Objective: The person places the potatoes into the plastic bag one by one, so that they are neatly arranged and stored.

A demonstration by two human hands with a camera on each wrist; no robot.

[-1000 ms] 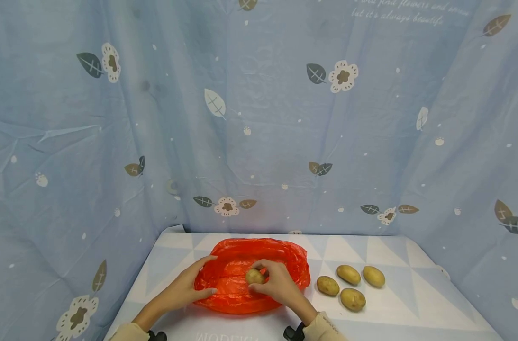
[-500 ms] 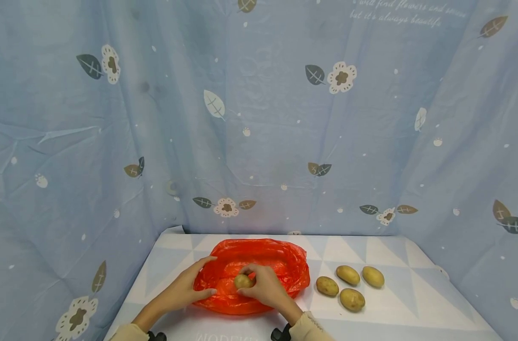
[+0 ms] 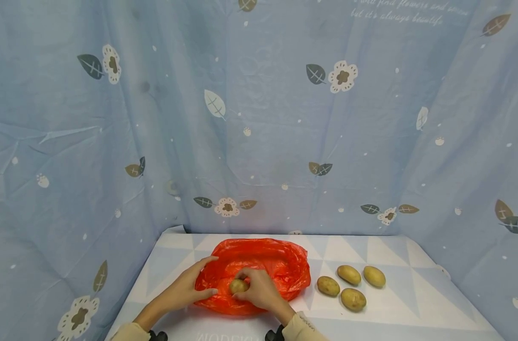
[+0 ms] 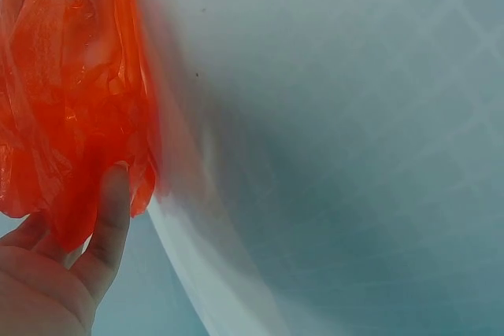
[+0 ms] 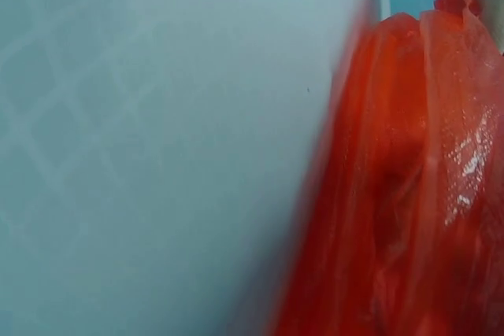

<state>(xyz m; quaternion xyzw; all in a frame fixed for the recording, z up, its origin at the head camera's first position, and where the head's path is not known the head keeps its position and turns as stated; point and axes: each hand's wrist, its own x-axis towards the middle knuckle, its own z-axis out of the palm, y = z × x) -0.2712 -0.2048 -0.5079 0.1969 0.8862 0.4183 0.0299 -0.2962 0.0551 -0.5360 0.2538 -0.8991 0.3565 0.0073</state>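
A red plastic bag [image 3: 276, 258] lies spread on the table with its mouth wide. At its left side my left hand [image 3: 183, 288] grips the rim, thumb toward the near side and fingers toward the back. In the left wrist view, the thin red plastic [image 4: 79, 92] runs between that thumb and the fingers. My right hand [image 3: 262, 290] reaches over the bag and holds a small potato [image 3: 238, 286] between thumb and fingers, low over the near left part of the bag. The right wrist view shows the bag's folded side [image 5: 394, 163], without the right hand's fingers.
Several loose potatoes [image 3: 353, 300] lie in a cluster on the table right of the bag. The tabletop [image 3: 395, 308] has a pale triangle-patterned cover. A blue curtain [image 3: 267, 118] with printed leaves and flowers hangs behind the table and along its sides.
My right hand has carried the potato leftward and a little nearer to me across the bag. The left hand keeps its place on the rim, and the loose potatoes have not moved.
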